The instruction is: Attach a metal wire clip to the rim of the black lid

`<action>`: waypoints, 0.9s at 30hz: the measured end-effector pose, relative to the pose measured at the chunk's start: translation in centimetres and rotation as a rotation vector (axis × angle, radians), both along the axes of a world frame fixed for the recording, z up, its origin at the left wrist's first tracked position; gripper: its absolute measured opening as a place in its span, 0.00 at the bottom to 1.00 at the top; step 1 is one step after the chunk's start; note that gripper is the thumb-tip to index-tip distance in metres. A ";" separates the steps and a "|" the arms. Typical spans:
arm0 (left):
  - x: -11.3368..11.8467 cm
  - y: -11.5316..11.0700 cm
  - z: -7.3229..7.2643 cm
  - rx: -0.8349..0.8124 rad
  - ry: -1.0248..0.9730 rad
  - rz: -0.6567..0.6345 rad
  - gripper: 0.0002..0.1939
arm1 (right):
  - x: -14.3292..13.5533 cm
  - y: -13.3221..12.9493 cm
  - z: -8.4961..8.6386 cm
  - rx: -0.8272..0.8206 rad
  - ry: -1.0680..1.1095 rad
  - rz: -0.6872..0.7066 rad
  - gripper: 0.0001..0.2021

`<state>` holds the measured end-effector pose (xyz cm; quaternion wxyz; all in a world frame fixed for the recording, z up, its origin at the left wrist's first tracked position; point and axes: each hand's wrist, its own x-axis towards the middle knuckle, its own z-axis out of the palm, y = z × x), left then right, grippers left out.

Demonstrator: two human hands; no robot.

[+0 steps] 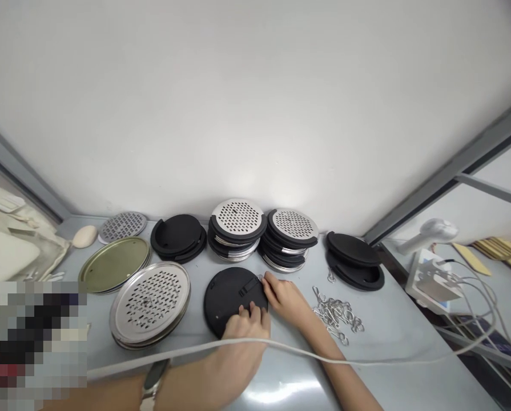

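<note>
A black round plastic disc (224, 297) with a small rectangular latch lies in front of me on the grey table. My left hand (247, 337) holds its near right side with curled fingers. At the disc's right edge, my right hand (283, 297) pinches a small metal wire hook (260, 278), mostly hidden by the fingertips. Right of that hand is a loose pile of wire hooks (336, 313). To the left, perforated metal discs (150, 305) lie stacked. Behind stand two stacks of black holders with perforated plates, the left stack (238, 220) and the right stack (293, 225).
A white cable (366, 362) crosses in front of my arms. Olive metal discs (116, 265) and black holders (178, 237) sit at the back left, with more black holders (353, 257) at the back right. A power strip (426, 279) lies beyond the right edge.
</note>
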<state>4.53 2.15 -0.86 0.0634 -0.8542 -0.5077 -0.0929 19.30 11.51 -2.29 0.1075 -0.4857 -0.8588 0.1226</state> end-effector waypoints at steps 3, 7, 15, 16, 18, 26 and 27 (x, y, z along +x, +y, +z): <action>-2.9 0.0 0.8 -0.126 -0.098 -0.094 0.22 | -0.2 0.1 -0.3 0.010 0.014 -0.008 0.12; -5.4 0.6 1.7 -0.112 -0.179 -0.225 0.23 | -0.4 0.1 -0.7 0.007 0.034 -0.009 0.12; -5.7 1.3 -0.9 -0.116 -0.137 -0.297 0.36 | -0.7 0.7 -0.5 -0.035 0.062 -0.026 0.14; -5.6 1.4 -1.1 -0.115 -0.139 -0.290 0.35 | -0.7 1.0 -0.4 -0.037 0.060 -0.022 0.14; -5.4 1.6 -1.2 -0.119 -0.152 -0.280 0.34 | -0.8 1.4 -0.1 -0.048 0.065 0.007 0.14; -5.5 1.7 -0.8 -0.111 -0.214 -0.244 0.33 | -0.8 2.4 0.4 -0.112 0.146 0.087 0.15; -5.6 1.7 -0.8 -0.103 -0.208 -0.248 0.34 | -0.7 2.3 0.3 -0.125 0.148 0.094 0.15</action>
